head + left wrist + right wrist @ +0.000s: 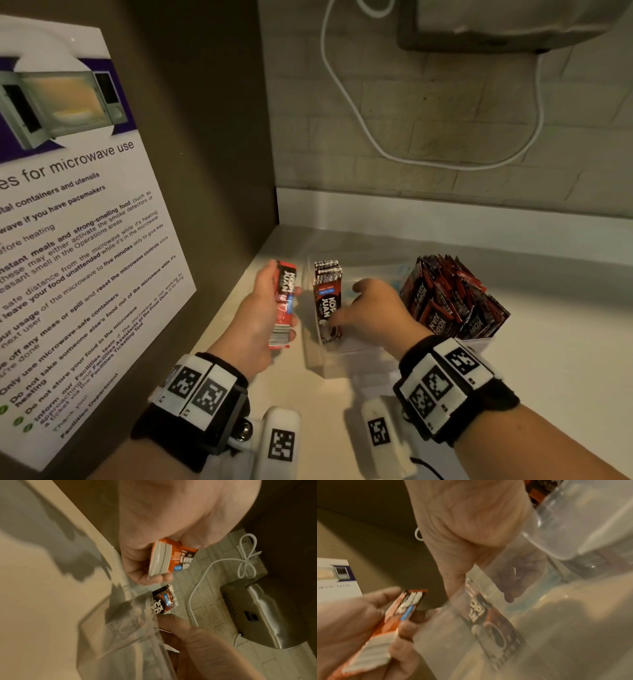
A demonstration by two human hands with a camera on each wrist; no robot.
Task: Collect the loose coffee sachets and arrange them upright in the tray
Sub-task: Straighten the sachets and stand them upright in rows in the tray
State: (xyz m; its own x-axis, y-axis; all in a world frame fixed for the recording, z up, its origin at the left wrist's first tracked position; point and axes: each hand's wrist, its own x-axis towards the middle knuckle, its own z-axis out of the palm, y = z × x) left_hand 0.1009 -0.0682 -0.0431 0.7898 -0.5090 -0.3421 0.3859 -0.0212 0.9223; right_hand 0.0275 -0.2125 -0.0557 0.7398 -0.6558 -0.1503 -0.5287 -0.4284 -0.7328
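While the left hand (263, 308) grips a red sachet bundle (283, 305) ready to insert, the right hand (373, 311), fingers relaxed, steadies upright sachets (327, 301) in the clear tray (317, 359) near the worktop's back-left corner, probably so they do not fall.

The sachets (283, 301) in the left hand (260, 318) are showing red faces with black-and-white lettering, a small blue patch and white edges. The stack (327, 301) in the clear tray (320, 363) is showing black with white lettering, a blue label and black-and-white striped ends. The pile (452, 298) to the right is showing red and black. The wristbands (197, 394) are wearing black-and-white square codes. The poster (68, 219) is showing white with purple. The cable (376, 144) is showing white against pale grey-beige brick
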